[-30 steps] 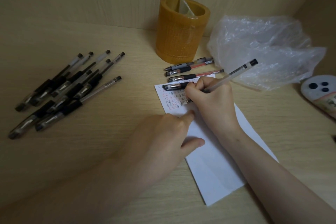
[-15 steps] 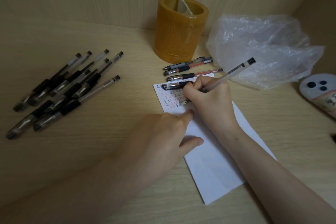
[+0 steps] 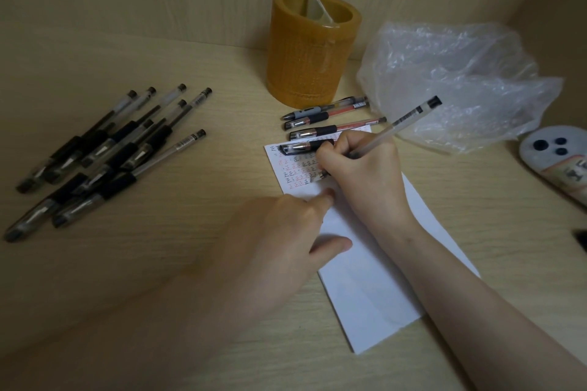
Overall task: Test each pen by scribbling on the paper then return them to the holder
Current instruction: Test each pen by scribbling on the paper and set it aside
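My right hand (image 3: pixel 362 178) grips a clear black-capped pen (image 3: pixel 403 122), its tip down on the white paper (image 3: pixel 374 289) among rows of red and black marks. My left hand (image 3: pixel 279 238) lies flat on the paper's left edge, fingers spread, holding nothing. The amber cylindrical holder (image 3: pixel 313 51) stands at the back with no pens showing in it. Several black pens (image 3: pixel 104 152) lie in a loose heap at the left. Several more pens (image 3: pixel 327 122), some with red barrels, lie side by side between the holder and the paper's top edge.
A crumpled clear plastic bag (image 3: pixel 457 82) sits right of the holder, just behind the pen's cap. A white phone-like object (image 3: pixel 556 162) lies at the right edge. Wooden walls close in the desk at the back and right.
My right hand has shifted only slightly over the written marks, the pen still on the paper. My left hand stays pressed in the same spot.
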`<state>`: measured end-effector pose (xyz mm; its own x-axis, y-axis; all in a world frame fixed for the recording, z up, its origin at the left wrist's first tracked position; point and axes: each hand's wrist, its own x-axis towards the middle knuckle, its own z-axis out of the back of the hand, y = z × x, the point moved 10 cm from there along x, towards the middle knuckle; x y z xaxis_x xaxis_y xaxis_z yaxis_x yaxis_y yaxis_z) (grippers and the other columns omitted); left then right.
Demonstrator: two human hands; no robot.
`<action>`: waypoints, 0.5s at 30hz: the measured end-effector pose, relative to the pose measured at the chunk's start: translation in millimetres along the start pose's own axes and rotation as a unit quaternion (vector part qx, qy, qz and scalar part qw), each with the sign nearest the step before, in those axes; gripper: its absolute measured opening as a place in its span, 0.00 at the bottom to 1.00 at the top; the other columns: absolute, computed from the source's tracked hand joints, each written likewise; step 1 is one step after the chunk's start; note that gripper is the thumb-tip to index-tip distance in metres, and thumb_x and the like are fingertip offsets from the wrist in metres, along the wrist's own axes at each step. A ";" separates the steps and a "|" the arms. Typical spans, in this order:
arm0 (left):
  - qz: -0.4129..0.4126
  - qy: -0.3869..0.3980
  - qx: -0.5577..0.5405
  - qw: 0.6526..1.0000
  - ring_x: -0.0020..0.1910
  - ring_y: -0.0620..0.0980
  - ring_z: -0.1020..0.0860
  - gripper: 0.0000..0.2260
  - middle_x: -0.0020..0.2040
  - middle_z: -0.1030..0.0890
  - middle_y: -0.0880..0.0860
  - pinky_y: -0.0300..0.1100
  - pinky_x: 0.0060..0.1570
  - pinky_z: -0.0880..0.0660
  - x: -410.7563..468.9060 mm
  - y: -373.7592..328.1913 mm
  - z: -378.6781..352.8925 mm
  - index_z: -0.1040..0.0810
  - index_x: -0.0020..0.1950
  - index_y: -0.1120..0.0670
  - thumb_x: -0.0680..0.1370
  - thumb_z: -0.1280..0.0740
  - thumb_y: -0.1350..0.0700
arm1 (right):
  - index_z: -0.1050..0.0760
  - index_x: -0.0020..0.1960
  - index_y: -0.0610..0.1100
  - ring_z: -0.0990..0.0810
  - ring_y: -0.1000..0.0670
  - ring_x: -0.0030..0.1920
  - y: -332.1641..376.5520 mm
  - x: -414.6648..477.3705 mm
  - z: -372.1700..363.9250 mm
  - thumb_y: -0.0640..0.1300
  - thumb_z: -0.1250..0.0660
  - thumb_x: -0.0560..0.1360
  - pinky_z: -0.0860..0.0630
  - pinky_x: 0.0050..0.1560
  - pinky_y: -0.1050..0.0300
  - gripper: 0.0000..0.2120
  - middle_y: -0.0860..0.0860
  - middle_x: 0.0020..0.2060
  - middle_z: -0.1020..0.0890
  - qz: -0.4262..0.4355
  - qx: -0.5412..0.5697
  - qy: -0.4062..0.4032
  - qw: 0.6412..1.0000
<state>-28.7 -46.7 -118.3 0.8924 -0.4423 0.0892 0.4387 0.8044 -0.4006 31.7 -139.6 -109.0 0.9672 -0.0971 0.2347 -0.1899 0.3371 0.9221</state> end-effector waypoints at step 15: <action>-0.005 -0.005 -0.037 0.999 0.37 0.45 0.25 0.23 0.28 0.35 0.47 0.43 0.44 0.27 -1.8 -2.3 6.1 0.34 0.68 0.45 0.75 0.43 0.38 | 0.32 0.25 0.43 0.38 0.56 0.21 -11.2 7.3 16.6 0.36 0.31 0.73 0.40 0.24 0.65 0.20 0.52 0.21 0.31 -0.059 0.152 -0.042 0.986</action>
<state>-30.7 -45.3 -111.9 0.8887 -0.4468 0.1025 0.4398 0.7678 -0.4659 38.1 -159.6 -112.5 0.9707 -0.1995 0.1338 -0.1318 0.0235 0.9910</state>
